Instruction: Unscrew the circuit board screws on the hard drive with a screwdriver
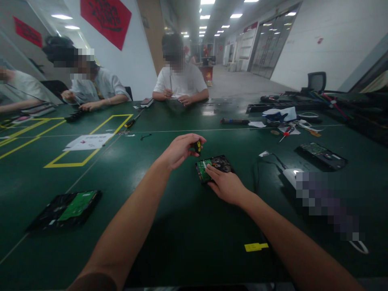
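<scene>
In front of me a hard drive (224,162) lies on the green table, its green circuit board facing up. My right hand (226,186) rests on the drive's near side with fingers stretched across the board. Just above the drive's far left corner, my left hand (183,149) is closed round a screwdriver (198,147) with a black and yellow handle. I cannot make out its shaft. A second hard drive (74,208) lies at the left, also board side up. Another drive (323,155) sits to the right, apart from both hands.
A power strip (291,176) with a cable lies at right. Beyond are a dark-handled tool (235,121), gloves (279,115) and a red-tipped screwdriver (286,134). White paper (87,142) lies within yellow tape at left. Several people sit across the table, hands at work.
</scene>
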Demonstrator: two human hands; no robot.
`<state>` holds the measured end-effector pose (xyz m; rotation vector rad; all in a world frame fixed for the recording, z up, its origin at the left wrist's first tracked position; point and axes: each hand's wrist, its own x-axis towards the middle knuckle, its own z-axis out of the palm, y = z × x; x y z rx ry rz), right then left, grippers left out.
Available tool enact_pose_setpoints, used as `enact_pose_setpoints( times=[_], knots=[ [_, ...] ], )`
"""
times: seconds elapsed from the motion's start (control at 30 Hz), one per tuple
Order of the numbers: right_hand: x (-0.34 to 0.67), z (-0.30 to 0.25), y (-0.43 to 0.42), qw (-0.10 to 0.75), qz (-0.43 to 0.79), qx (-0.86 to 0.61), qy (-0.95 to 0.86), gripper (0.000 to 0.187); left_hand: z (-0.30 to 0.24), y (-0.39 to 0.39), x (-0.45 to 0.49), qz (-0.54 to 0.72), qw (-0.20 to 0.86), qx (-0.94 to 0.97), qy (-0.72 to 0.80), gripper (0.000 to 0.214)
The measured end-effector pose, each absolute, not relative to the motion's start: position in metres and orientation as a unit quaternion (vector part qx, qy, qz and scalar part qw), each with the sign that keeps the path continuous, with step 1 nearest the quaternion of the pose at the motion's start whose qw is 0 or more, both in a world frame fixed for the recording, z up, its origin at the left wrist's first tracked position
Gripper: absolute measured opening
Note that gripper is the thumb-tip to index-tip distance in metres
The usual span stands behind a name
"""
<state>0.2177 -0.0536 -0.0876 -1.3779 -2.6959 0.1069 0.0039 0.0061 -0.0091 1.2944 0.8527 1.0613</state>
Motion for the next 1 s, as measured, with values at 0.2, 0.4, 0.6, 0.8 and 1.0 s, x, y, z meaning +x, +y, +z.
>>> enact_pose_setpoints(
  times=[0.2,0.4,0.6,0.8,1.0],
  knots=[
    [0.2173,-0.0874,-0.0537,0.062,0.039,-0.448,-0.891,0.055,-0.0124,0.0072,0.0041,0.465,0.626,0.530,0.332,0.019],
    [0.2172,-0.0870,-0.0533,0.066,0.050,-0.448,-0.890,0.055,-0.0144,0.0074,0.0068,0.466,0.635,0.529,0.317,0.021],
    [0.2176,-0.0874,-0.0539,0.070,0.052,-0.451,-0.888,0.055,-0.0151,0.0070,0.0062,0.465,0.579,0.572,0.347,0.025],
    [0.2184,-0.0900,-0.0528,0.075,0.049,-0.447,-0.890,0.054,-0.0129,0.0057,0.0052,0.447,0.593,0.575,0.343,0.024],
    [0.2177,-0.0874,-0.0536,0.064,0.048,-0.453,-0.888,0.056,-0.0111,0.0031,0.0070,0.461,0.616,0.549,0.327,0.017]
  ],
)
